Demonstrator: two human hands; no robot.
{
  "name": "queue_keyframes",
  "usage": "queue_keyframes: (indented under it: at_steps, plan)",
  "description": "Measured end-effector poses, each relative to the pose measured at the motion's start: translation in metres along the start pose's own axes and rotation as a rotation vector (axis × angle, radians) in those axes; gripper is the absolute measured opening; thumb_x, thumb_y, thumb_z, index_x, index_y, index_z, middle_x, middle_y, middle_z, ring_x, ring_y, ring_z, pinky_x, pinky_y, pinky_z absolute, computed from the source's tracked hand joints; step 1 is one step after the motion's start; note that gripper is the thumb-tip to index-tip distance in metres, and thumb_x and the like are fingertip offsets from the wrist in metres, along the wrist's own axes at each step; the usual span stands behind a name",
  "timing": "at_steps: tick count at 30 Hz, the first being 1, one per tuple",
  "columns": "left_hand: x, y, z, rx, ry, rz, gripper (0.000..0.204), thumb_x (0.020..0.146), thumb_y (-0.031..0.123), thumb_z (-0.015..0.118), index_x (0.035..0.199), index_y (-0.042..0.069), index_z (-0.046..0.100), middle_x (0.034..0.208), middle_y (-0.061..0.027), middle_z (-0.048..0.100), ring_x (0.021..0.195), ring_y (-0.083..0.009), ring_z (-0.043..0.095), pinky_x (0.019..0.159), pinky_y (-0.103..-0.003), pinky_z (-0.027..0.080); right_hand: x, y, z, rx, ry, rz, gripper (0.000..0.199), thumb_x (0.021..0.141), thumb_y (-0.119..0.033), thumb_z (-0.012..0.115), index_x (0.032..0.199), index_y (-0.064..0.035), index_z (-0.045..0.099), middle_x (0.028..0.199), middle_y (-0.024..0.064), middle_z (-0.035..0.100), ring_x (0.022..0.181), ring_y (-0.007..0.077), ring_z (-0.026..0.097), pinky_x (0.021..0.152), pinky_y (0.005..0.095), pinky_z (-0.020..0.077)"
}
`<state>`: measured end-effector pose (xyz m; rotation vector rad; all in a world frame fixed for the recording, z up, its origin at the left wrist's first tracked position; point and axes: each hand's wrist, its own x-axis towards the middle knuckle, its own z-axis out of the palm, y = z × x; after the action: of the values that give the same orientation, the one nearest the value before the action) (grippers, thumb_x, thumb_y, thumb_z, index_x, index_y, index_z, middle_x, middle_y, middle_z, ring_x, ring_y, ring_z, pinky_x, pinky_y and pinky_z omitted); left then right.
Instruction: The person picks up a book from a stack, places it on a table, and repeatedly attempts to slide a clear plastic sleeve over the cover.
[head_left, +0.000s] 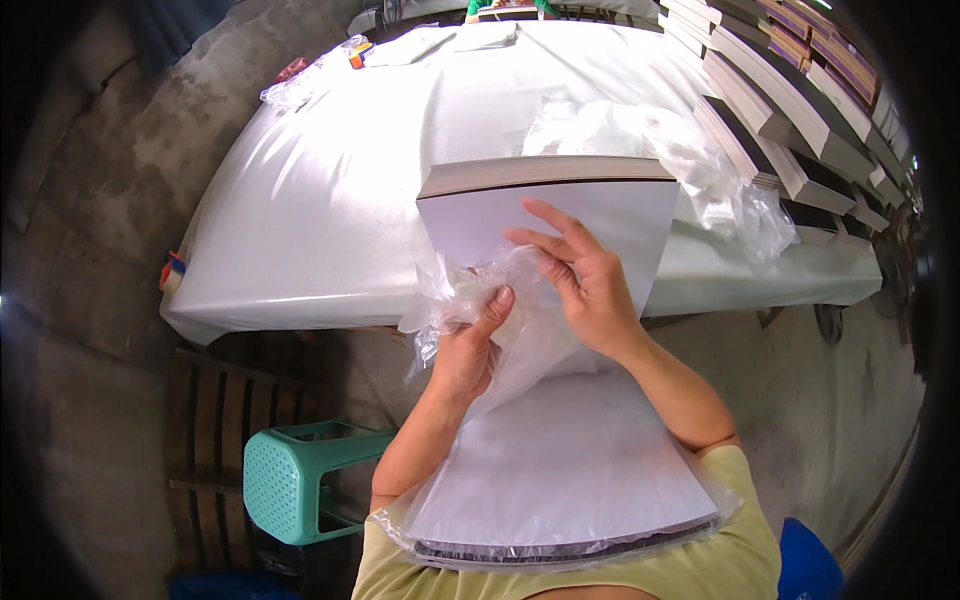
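Note:
My left hand (pixel 474 345) is closed round the bunched mouth of a clear plastic bag (pixel 520 340), thumb on top. My right hand (pixel 592 290) is beside the bunch, with fingers apart and fingertips close to the film. Against my chest rests a large white-faced board or block (pixel 570 460) inside clear plastic, its dark lower edge showing through. Just beyond my hands, a thick block with a white face (pixel 610 225) and layered pale edges leans at the table's near edge. The bunched film hides part of it, and my left fingers are mostly hidden.
A white-covered table (pixel 320 200) spans the front. Loose clear bags (pixel 690 165) lie behind the block. Piles of thick black-and-white blocks (pixel 790 130) stand at right. A green stool (pixel 285 485) is at lower left. Tape rolls (pixel 172 272) sit at the table's left edge. Someone in green (pixel 510 8) is at the far end.

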<state>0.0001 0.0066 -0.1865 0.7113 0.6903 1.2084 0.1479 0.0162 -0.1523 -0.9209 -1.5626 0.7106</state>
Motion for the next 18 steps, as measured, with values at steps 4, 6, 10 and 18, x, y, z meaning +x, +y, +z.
queue_keyframes:
  at_steps: [4,6,10,18]
  plan:
    - [-0.002,0.002,0.007,0.002,-0.025,0.042,0.034,0.080,0.011,0.063,0.107,0.007,0.044,0.102,-0.0056,0.052,0.101,-0.0143,0.047,0.082,-0.028,0.041,-0.001,0.007,0.010,0.093,0.112,-0.036,0.039,0.080,-0.005,0.058,0.117,-0.0050,0.044,0.083,0.0088,0.064,0.080,0.0159,0.061,0.070,0.0271,0.0467]
    - [0.001,0.006,0.008,0.018,-0.106,0.075,0.034,0.079,0.009,0.064,0.106,0.007,0.043,0.102,-0.0060,0.052,0.100,-0.0148,0.048,0.082,-0.028,0.040,0.000,0.012,0.009,0.173,0.104,0.005,0.029,0.081,-0.009,0.060,0.107,-0.0030,0.050,0.079,0.0062,0.063,0.077,0.0137,0.059,0.070,0.0254,0.0457]
    - [0.000,0.004,0.001,0.046,-0.111,0.061,0.035,0.078,0.010,0.065,0.105,0.007,0.043,0.103,-0.0061,0.052,0.098,-0.0155,0.049,0.083,-0.028,0.040,0.001,0.003,-0.002,0.328,-0.103,0.307,0.013,0.081,-0.012,0.061,0.086,-0.0008,0.057,0.073,0.0008,0.057,0.074,0.0087,0.054,0.071,0.0223,0.0427]
    - [0.000,0.002,0.004,-0.066,-0.087,0.053,0.037,0.078,0.012,0.065,0.106,0.007,0.041,0.104,-0.0074,0.051,0.098,-0.0169,0.049,0.086,-0.031,0.042,0.000,0.002,0.001,0.504,-0.054,0.245,0.012,0.082,-0.012,0.060,0.080,-0.0011,0.058,0.076,0.0022,0.058,0.078,0.0078,0.054,0.071,0.0214,0.0405]
